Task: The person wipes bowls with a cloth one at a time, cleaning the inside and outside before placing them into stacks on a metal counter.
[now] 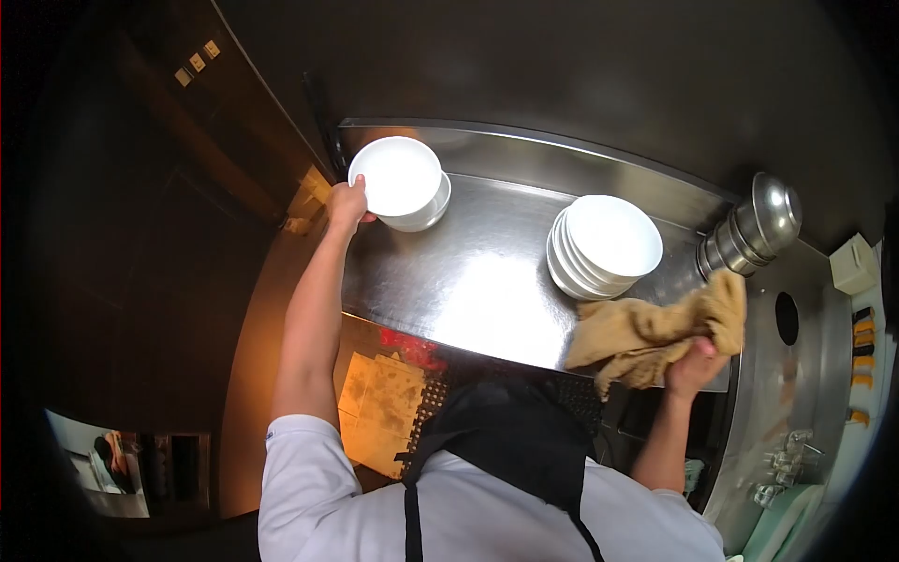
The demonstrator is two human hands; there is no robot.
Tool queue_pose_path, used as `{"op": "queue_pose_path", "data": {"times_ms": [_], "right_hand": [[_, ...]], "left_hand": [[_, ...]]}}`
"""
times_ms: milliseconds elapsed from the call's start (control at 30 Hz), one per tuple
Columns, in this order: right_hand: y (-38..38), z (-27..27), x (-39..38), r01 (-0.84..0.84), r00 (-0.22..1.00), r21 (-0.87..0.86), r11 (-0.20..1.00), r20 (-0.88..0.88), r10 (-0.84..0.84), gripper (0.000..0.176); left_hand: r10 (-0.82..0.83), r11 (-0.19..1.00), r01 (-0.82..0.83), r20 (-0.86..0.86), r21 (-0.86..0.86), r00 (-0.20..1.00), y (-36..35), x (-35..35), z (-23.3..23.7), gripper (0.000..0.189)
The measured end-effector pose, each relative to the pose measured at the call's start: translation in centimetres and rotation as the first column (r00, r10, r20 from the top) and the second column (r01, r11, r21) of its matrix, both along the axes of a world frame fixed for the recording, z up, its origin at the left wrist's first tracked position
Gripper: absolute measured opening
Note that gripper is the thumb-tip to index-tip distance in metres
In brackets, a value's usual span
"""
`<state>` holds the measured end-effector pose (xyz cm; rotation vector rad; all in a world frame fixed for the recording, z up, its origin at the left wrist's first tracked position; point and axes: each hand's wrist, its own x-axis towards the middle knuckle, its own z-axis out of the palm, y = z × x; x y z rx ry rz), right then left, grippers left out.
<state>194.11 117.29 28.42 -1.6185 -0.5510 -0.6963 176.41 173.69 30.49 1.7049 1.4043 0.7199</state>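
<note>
At the left end of the steel counter, my left hand [350, 204] grips the rim of a white bowl [397, 176], thumb on the edge. Beneath it shows another white bowl [426, 215]; whether the two touch is hard to tell. My right hand [694, 366] is closed on a crumpled tan towel [646, 328], which hangs over the counter's front edge on the right. Just behind the towel stands a stack of several white bowls [613, 236], leaning slightly.
The steel counter [496, 272] has a raised back ledge [543, 140]. Nested metal bowls [749, 229] are stacked at its right end. Further right are a steel surface with a round hole [787, 318], taps [787, 459] and a knife rack [862, 351]. A dark wall rises behind.
</note>
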Motion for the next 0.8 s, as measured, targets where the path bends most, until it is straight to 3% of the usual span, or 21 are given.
{"op": "queue_pose_path", "data": {"times_ms": [67,167,300,500,600,667,733,800], "right_hand": [[-3.8,-0.5,1.2,0.086,0.982,0.076,0.993,-0.172,-0.072,0.063],[-6.4,1.1,1.8,0.073,0.946,0.386,0.919,-0.319,0.059,0.076],[-8.4,1.0,1.6,0.116,0.938,0.463,0.879,-0.341,0.056,0.076],[-8.4,0.3,1.3,0.137,0.927,0.439,0.888,-0.373,0.041,0.073],[-8.4,0.1,1.4,0.130,0.934,0.438,0.889,-0.356,0.039,0.071],[-8.3,0.2,1.4,0.140,0.943,0.430,0.892,-0.334,0.013,0.071],[-8.3,0.4,1.3,0.143,0.939,0.435,0.889,-0.345,0.018,0.069],[-8.2,0.2,1.5,0.135,0.944,0.453,0.881,-0.329,0.025,0.068]], "left_hand": [[-0.036,0.999,0.036,-0.108,0.001,0.993,0.5,0.5,-0.5,0.049],[-0.026,0.999,0.033,-0.213,0.026,0.977,2.7,1.2,-3.1,0.044],[-0.022,1.000,0.022,-0.240,-0.001,0.970,2.0,1.7,-2.7,0.036],[-0.014,1.000,0.016,-0.300,0.002,0.954,2.1,2.0,-3.4,0.033],[-0.089,0.993,0.109,-0.359,0.036,0.929,3.3,1.5,-4.6,0.036],[-0.139,0.957,0.259,-0.583,0.128,0.801,3.5,1.4,-4.4,0.039],[0.013,0.880,0.282,-0.613,0.382,0.790,1.9,1.6,-4.1,0.047],[0.047,0.694,0.348,-0.522,0.630,0.852,-1.7,3.4,-2.7,0.057]]}}
